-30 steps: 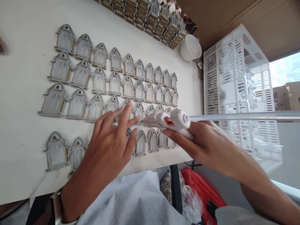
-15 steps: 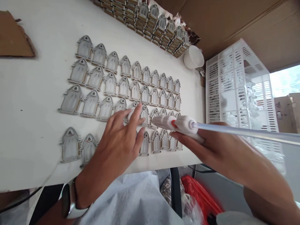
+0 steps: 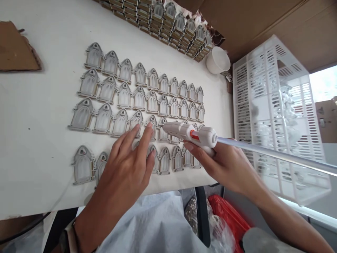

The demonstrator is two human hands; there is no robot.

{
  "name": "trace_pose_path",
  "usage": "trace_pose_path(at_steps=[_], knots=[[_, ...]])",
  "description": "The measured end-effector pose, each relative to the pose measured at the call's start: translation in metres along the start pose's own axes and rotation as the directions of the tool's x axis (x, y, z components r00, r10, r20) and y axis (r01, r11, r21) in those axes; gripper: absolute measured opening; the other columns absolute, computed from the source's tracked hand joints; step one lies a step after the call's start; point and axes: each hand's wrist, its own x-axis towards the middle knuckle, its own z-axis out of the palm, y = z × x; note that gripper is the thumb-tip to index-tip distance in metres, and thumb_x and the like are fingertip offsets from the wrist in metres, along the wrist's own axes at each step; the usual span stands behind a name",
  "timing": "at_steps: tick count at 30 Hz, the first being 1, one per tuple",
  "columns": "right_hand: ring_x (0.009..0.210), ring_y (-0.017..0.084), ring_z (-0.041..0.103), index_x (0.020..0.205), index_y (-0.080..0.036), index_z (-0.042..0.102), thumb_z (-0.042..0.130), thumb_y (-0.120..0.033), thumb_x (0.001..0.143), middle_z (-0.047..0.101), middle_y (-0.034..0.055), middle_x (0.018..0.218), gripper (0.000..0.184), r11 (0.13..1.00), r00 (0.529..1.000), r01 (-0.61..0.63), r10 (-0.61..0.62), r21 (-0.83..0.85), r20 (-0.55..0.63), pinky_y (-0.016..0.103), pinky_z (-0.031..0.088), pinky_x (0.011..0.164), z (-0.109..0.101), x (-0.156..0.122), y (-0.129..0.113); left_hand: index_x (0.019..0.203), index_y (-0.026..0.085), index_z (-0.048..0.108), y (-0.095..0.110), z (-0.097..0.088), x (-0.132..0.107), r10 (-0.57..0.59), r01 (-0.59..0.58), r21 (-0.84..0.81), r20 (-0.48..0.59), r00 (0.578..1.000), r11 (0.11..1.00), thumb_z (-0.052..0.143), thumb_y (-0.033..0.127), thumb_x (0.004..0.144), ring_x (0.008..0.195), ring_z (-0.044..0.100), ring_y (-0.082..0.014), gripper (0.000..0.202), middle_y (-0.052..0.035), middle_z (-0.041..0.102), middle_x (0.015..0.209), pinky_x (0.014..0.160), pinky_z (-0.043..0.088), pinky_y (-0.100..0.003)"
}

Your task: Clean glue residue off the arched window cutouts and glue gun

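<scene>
My right hand (image 3: 231, 167) is wrapped around a white hot glue gun (image 3: 179, 130), its nozzle pointing left at an arched, window-shaped grey piece (image 3: 163, 135) in the third row. A long clear glue stick (image 3: 265, 151) juts from the gun's back end. My left hand (image 3: 127, 170) has its fingers apart over the third and fourth rows. Its index fingertip rests on or just over a neighbouring arched piece (image 3: 152, 121); actual contact is unclear. The left hand and forearm hide part of the front row, where another arched piece (image 3: 83, 167) lies at the left end.
Rows of similar pieces cover the middle of the white table (image 3: 52, 116). Stacked pieces (image 3: 158, 24) line the back edge beside a white cup (image 3: 218, 60). A white plastic crate (image 3: 265, 95) holding clear bags stands right. Cardboard (image 3: 18, 49) lies far left.
The glue gun has moved slightly left, its nozzle now at a different piece. My left hand has shifted a little left and down. The camera view has also moved slightly.
</scene>
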Motion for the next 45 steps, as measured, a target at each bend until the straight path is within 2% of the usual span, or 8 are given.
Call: trace_pose_path(at_steps=[7, 10, 16, 23, 32, 38, 42, 45], knots=[[0.051, 0.013, 0.032, 0.068, -0.028, 0.042, 0.06, -0.07, 0.109, 0.036, -0.0061, 0.05, 0.062, 0.997, 0.998, -0.066, 0.066, -0.04, -0.002, 0.032, 0.025, 0.051, 0.011, 0.007, 0.001, 0.187, 0.016, 0.022, -0.003, -0.008, -0.002, -0.104, 0.106, -0.142, 0.026, 0.994, 0.984, 0.054, 0.04, 0.125, 0.173, 0.054, -0.0388, 0.074, -0.0147, 0.083, 0.155, 0.138, 0.049, -0.063], [0.051, 0.012, 0.032, 0.066, -0.028, 0.041, 0.062, -0.07, 0.108, 0.035, -0.006, 0.051, 0.063, 0.996, 0.996, -0.083, 0.083, -0.027, 0.015, 0.032, 0.025, 0.049, 0.013, 0.011, 0.002, 0.186, 0.013, 0.022, -0.011, -0.01, -0.001, -0.104, 0.106, -0.152, 0.021, 0.994, 0.983, 0.054, 0.039, 0.125, 0.172, 0.053, -0.0365, 0.074, -0.0137, 0.087, 0.148, 0.139, 0.046, -0.061], [0.05, 0.011, 0.031, 0.064, -0.028, 0.036, 0.067, -0.053, 0.11, 0.032, -0.0076, 0.051, 0.061, 0.998, 1.0, 0.007, -0.008, 0.064, 0.009, 0.033, 0.027, 0.051, 0.01, 0.017, 0.0, 0.184, 0.008, 0.028, -0.012, -0.007, 0.003, -0.085, 0.087, -0.129, 0.022, 0.996, 0.988, 0.051, 0.04, 0.125, 0.166, 0.059, -0.0378, 0.071, -0.0174, 0.086, 0.15, 0.137, 0.046, -0.06], [0.049, 0.011, 0.03, 0.065, -0.029, 0.036, 0.065, -0.059, 0.114, 0.033, -0.0077, 0.05, 0.065, 0.999, 0.998, -0.01, 0.007, 0.04, 0.058, 0.034, 0.023, 0.047, 0.003, 0.021, -0.001, 0.18, 0.0, 0.032, -0.01, -0.007, 0.003, -0.068, 0.069, -0.104, 0.015, 0.998, 0.992, 0.056, 0.032, 0.123, 0.163, 0.059, -0.0417, 0.069, -0.0175, 0.086, 0.15, 0.138, 0.041, -0.06], [0.044, 0.012, 0.022, 0.062, -0.032, 0.037, 0.067, -0.068, 0.112, 0.031, -0.0074, 0.044, 0.069, 0.995, 0.995, 0.059, -0.053, -0.075, 0.084, 0.038, 0.023, 0.046, -0.016, 0.038, -0.009, 0.18, 0.001, 0.032, -0.009, -0.004, 0.0, -0.067, 0.065, -0.11, -0.01, 0.998, 0.992, 0.061, 0.033, 0.122, 0.158, 0.06, -0.0421, 0.073, -0.0131, 0.088, 0.148, 0.137, 0.04, -0.058], [0.04, 0.012, 0.028, 0.06, -0.033, 0.036, 0.064, -0.069, 0.115, 0.034, -0.0056, 0.042, 0.072, 0.985, 0.992, 0.108, -0.098, -0.137, 0.084, 0.038, 0.022, 0.041, -0.022, 0.041, -0.015, 0.181, 0.002, 0.03, -0.01, -0.002, -0.001, -0.065, 0.061, -0.108, -0.028, 0.998, 0.992, 0.062, 0.03, 0.121, 0.159, 0.062, -0.0409, 0.073, -0.0129, 0.087, 0.149, 0.136, 0.042, -0.058], [0.039, 0.012, 0.026, 0.064, -0.032, 0.038, 0.06, -0.067, 0.119, 0.034, -0.0067, 0.043, 0.069, 0.949, 0.973, 0.223, -0.202, -0.225, 0.111, 0.037, 0.022, 0.041, -0.025, 0.04, -0.018, 0.179, -0.001, 0.032, -0.01, -0.001, -0.002, -0.043, 0.038, -0.092, -0.052, 0.998, 0.995, 0.062, 0.026, 0.121, 0.157, 0.064, -0.0411, 0.071, -0.016, 0.088, 0.147, 0.134, 0.046, -0.059], [0.037, 0.011, 0.026, 0.068, -0.031, 0.033, 0.059, -0.065, 0.121, 0.028, -0.0089, 0.045, 0.068, 0.886, 0.944, 0.329, -0.308, -0.327, 0.113, 0.036, 0.02, 0.043, -0.026, 0.039, -0.024, 0.183, 0.009, 0.033, -0.01, 0.0, -0.002, -0.07, 0.063, -0.114, -0.058, 0.996, 0.992, 0.062, 0.031, 0.12, 0.158, 0.066, -0.0405, 0.072, -0.0166, 0.087, 0.148, 0.134, 0.05, -0.061]])
